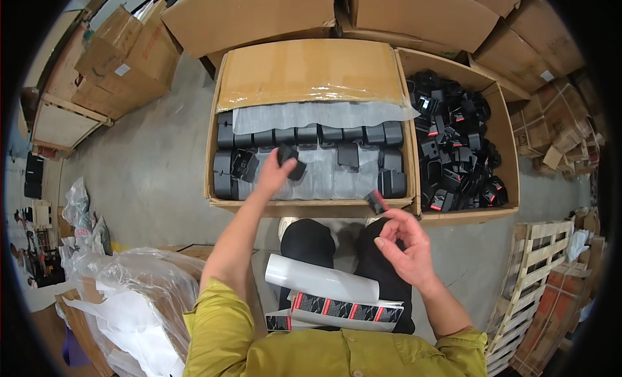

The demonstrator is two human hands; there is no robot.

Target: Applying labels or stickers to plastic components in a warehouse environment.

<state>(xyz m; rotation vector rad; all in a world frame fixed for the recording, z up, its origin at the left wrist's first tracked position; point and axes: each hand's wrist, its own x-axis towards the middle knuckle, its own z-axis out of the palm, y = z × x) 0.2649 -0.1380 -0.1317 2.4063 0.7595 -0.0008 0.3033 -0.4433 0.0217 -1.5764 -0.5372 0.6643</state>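
My left hand (275,177) reaches into the open cardboard box (212,163) and grips a black plastic part (293,162). Around it, similar black parts (304,134) stand in rows, with translucent wrapping sheets (317,173) between them. Just outside the box's front edge is my right hand (409,248), its index finger stretched out and the other fingers curled. A small black and red label (376,200) hangs at that fingertip. On my lap lie a roll of white backing paper (321,278) and a strip of black and red labels (346,310).
To the right, a second cardboard box (468,215) holds a heap of black parts (453,143), several with red labels. Plastic-wrapped goods (139,299) stand at lower left, a wooden pallet (531,273) at lower right. Large cartons (253,17) line the far side.
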